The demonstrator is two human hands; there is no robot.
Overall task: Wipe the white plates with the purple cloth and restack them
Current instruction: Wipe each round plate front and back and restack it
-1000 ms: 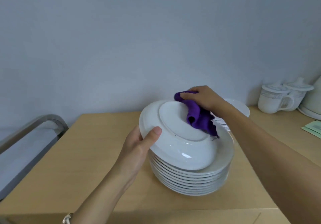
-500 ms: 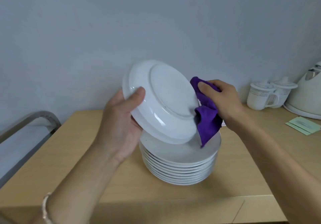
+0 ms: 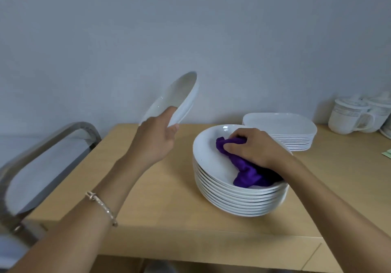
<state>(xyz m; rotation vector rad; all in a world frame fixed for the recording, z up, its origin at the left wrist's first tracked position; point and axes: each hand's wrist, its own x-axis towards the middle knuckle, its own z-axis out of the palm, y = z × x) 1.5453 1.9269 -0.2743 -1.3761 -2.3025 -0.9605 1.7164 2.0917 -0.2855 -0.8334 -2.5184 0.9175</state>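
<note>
Purple cloth (image 3: 247,175) no longer touches the lifted plate (image 3: 175,97). It is now bunched in the top plate of the round stack (image 3: 232,200), clutched under my right grip (image 3: 254,147). My left grip (image 3: 156,137) clasps the lifted plate's rim, swung left and clear of the stack. I judge that plate wiped, with restacking pending.

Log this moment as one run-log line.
left hand: grips lifted plate, tilted, in the air | right hand: grips purple cloth on top plate of round stack | square stack: behind
</note>
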